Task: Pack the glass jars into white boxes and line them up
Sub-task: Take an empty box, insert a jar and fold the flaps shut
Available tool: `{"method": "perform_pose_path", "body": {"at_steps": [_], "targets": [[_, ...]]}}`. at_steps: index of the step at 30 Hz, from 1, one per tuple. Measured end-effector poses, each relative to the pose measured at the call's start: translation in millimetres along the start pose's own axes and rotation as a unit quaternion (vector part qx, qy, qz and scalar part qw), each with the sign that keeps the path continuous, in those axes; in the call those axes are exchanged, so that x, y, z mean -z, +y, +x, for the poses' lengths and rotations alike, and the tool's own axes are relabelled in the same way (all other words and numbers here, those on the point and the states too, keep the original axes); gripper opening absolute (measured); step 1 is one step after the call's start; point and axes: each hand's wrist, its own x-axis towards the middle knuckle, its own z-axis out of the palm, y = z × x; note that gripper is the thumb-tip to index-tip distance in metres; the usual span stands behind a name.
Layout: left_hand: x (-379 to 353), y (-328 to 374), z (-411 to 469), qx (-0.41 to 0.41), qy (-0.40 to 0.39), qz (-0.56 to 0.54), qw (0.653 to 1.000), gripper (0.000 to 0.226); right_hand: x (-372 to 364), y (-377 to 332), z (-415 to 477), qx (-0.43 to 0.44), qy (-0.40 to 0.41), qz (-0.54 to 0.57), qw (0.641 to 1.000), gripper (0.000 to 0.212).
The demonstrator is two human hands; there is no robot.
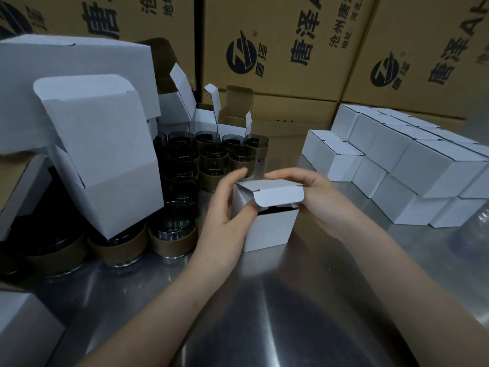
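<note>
A small white box (267, 229) stands on the steel table (264, 313) in the middle, its lid flap folded almost down over a dark jar inside. My left hand (225, 205) grips the box's left side, thumb at the front under the flap. My right hand (309, 192) holds the right side with fingers curled over the lid. Dark glass jars (172, 234) with brown paper bands crowd the left. Closed white boxes (412, 165) are lined up and stacked at the right.
Open empty white boxes (98, 154) pile up at the left and back. Large brown printed cartons (277, 49) form a wall behind. Another white box (21, 327) sits at the near left corner. A blurred clear object (473, 229) stands at the right edge.
</note>
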Motion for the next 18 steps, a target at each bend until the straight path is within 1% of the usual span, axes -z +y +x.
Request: {"method": "perform_pose_path", "body": {"at_steps": [1, 4, 6, 8, 10, 12, 14, 15, 16, 18], "targets": [[0, 0, 0, 0.002, 0.0, 0.008, 1.0, 0.038, 0, -1, 0, -0.001, -0.003, -0.001, 1.0, 0.037], [0, 3, -2, 0.011, 0.004, 0.025, 1.0, 0.038, 3, -1, -1, -0.009, -0.018, -0.001, 1.0, 0.035], [0, 3, -2, 0.012, 0.007, 0.034, 0.999, 0.037, 5, -3, -2, -0.022, -0.034, 0.006, 0.999, 0.041], [1, 2, -2, 0.011, 0.006, 0.042, 0.999, 0.031, 8, -4, -3, -0.041, -0.048, 0.014, 0.998, 0.052], [2, 0, -2, 0.011, 0.005, 0.046, 0.999, 0.027, 9, -4, -3, -0.055, -0.064, 0.038, 0.996, 0.056], [3, -2, -1, 0.015, 0.001, 0.05, 0.999, 0.028, 10, -5, -3, -0.06, -0.078, 0.066, 0.993, 0.047], [4, -1, -1, 0.02, -0.009, 0.037, 0.999, 0.032, 10, -6, -4, -0.066, -0.088, 0.068, 0.992, 0.027], [5, -1, -2, 0.025, -0.015, 0.027, 0.999, 0.036, 11, -5, -4, -0.068, -0.091, 0.059, 0.992, 0.021], [5, 0, -2, 0.03, -0.023, 0.017, 0.999, 0.042, 13, -4, -4, -0.065, -0.093, 0.046, 0.992, 0.019], [6, 2, -3, 0.035, -0.034, 0.007, 0.999, 0.051, 15, -2, -5, -0.053, -0.1, 0.025, 0.993, 0.022]]}}
